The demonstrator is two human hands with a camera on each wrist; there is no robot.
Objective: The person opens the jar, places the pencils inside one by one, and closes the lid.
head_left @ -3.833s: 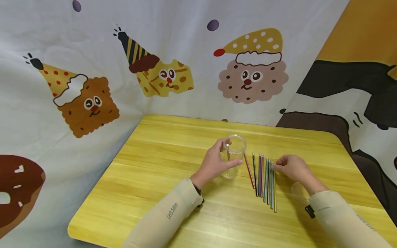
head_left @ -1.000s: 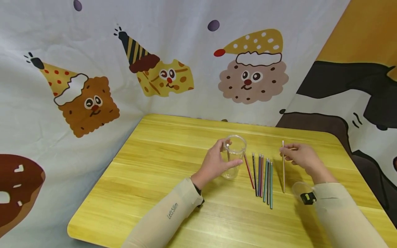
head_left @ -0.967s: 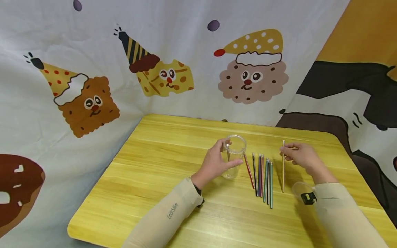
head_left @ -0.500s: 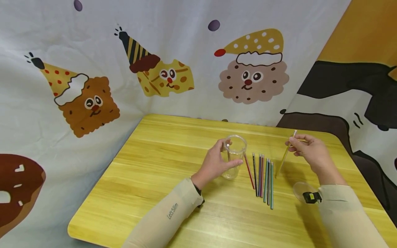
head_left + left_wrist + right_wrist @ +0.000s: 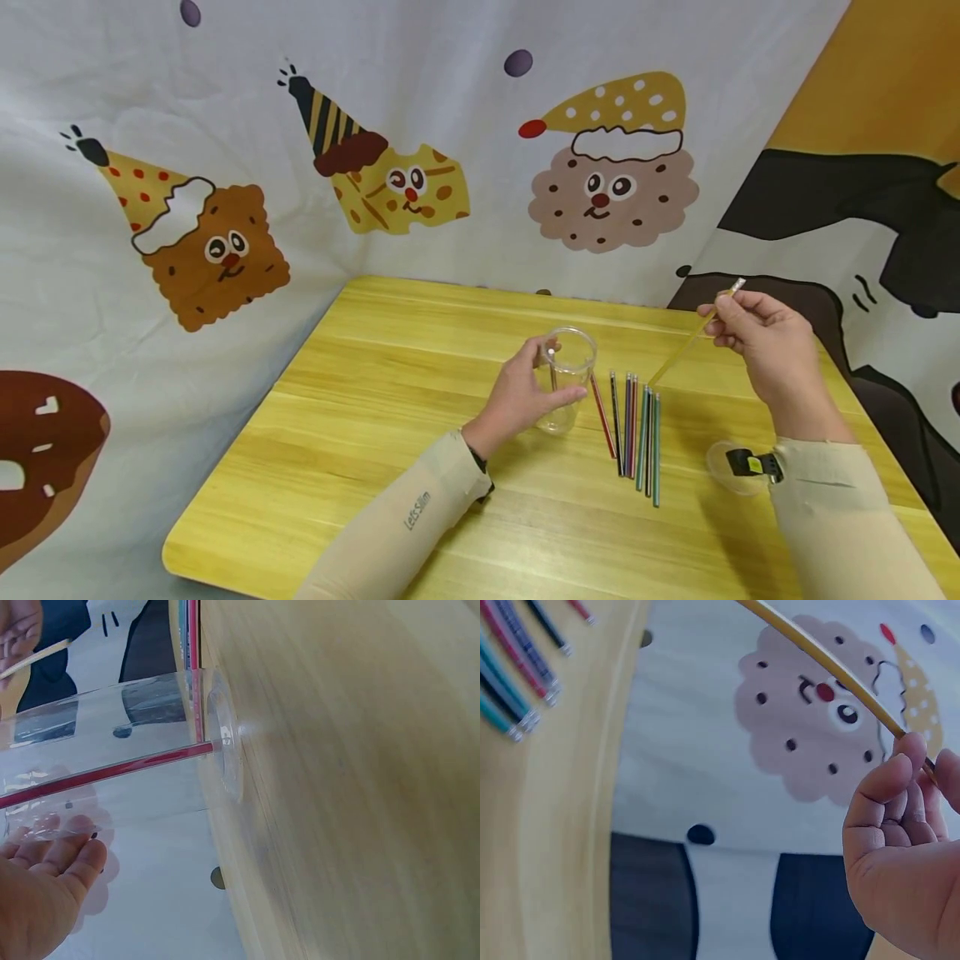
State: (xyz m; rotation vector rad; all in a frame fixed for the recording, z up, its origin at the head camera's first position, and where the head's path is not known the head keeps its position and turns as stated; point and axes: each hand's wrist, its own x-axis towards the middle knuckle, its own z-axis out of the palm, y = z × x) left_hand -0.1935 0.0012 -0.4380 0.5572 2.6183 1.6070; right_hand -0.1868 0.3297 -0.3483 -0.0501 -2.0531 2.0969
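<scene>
My left hand (image 5: 520,387) holds a tall clear plastic cup (image 5: 567,379) upright on the table, thumb on the near side and fingers on the far side. One red pencil (image 5: 112,774) leans inside the cup in the left wrist view. Between thumb and fingers, my right hand (image 5: 783,350) pinches a yellow pencil (image 5: 686,347) near its white-tipped end. That pencil is raised and slants down to the left, its lower end above the tops of the row. Several dark, red, purple and teal pencils (image 5: 657,450) lie side by side right of the cup.
A round clear disc, like a lid (image 5: 722,471), lies on the wooden table (image 5: 360,400), partly beneath the right wrist's camera band. A cloth printed with cartoon figures (image 5: 420,267) hangs along the table's back and left side.
The right hand took the rightmost pencil from the row, lifted it up and to the right, and tilted its lower end leftward. The left hand and cup stayed put.
</scene>
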